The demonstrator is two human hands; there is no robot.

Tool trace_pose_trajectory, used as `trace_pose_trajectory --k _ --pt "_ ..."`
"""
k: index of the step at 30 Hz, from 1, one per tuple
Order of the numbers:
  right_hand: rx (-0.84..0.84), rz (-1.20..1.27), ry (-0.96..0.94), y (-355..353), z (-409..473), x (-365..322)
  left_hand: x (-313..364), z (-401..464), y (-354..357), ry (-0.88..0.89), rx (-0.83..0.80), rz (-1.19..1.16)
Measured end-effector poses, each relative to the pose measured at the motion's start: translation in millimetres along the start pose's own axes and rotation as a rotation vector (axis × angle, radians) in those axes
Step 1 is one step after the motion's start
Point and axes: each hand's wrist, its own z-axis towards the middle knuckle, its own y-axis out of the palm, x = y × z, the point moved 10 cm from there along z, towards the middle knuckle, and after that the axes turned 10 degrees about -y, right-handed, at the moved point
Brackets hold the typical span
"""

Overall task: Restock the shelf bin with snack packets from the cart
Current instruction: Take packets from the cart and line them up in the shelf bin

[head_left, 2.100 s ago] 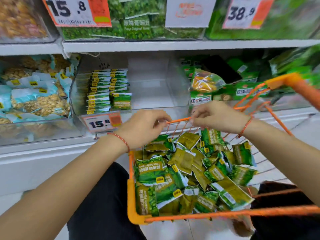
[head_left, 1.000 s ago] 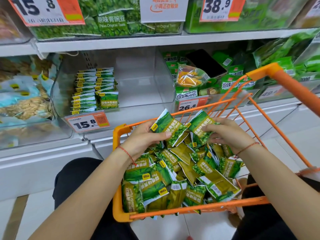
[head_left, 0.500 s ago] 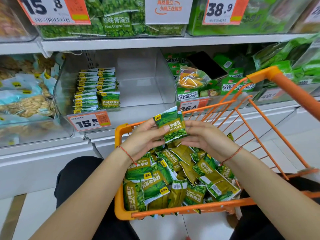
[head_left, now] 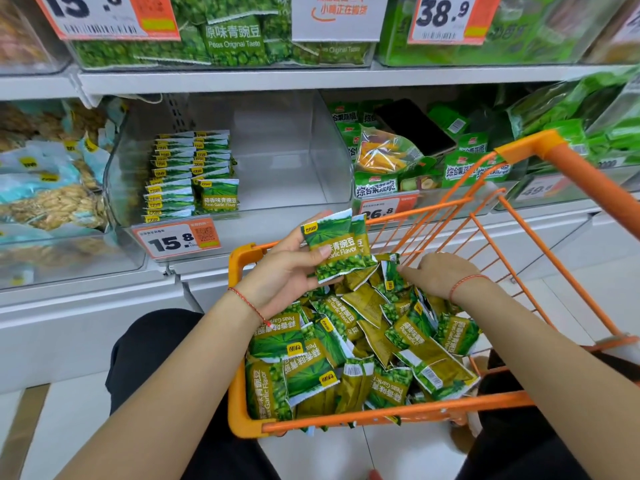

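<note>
An orange wire cart [head_left: 242, 403] in front of me holds a heap of green garlic-pea snack packets [head_left: 346, 355]. My left hand [head_left: 280, 271] grips a small stack of these packets [head_left: 337, 245] above the cart's far left corner, thumb across the front one. My right hand [head_left: 436, 275] is down in the heap at the far side, fingertips touching a packet [head_left: 391, 277]. On the middle shelf a clear shelf bin [head_left: 298, 150] holds two rows of the same packets [head_left: 192, 173] at its left; the right part is bare.
A 15.8 price tag [head_left: 176, 239] hangs on the bin's front. The left bin holds blue nut packets [head_left: 48, 188]; the right bin holds green mixed-snack bags [head_left: 415, 164]. The shelf above carries original-taste pea bags [head_left: 232, 39]. The cart's orange handle [head_left: 595, 181] rises at right.
My right hand has left the stack in my left hand and dropped back into the heap. The left hand keeps the stack, lifted slightly.
</note>
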Motion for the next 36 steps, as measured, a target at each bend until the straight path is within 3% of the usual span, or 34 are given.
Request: trace_pose_trajectory --k 3,9,14,17,20,22,24,29,36 --pt "-0.053 0.101 0.004 11.1 2.7 -1.2 -1.2 1.1 1.7 -0.008 -0.038 -0.005" --pt "-0.012 0.678 0.008 9.0 8.7 4.4 2.1 3.0 1.1 0.014 -0.030 -0.034" --pt "-0.082 0.663 -0.089 5.8 3.8 -4.1 4.1 2.1 1.2 0.022 -0.029 -0.047" --pt "0.058 0.585 -0.148 -16.8 -1.6 -6.2 6.1 1.2 -0.5 0.033 -0.032 -0.082" --pt "0.279 0.907 -0.127 -37.2 -10.8 -4.5 6.5 1.2 -4.6 0.039 -0.029 -0.115" --pt "0.288 1.216 -0.119 -32.9 -16.6 -14.9 6.5 1.6 -5.6 0.037 -0.026 -0.128" --pt "0.279 1.375 -0.115 -25.0 -19.6 -25.3 6.1 1.4 -3.9 0.029 -0.032 -0.134" --pt "0.423 1.407 -0.164 -25.0 -24.2 -47.9 1.9 -0.7 4.3 -0.004 -0.067 -0.128" --pt "0.294 1.672 -0.254 -17.9 -24.9 -78.0 6.2 -0.5 -7.0 0.044 0.034 -0.144"
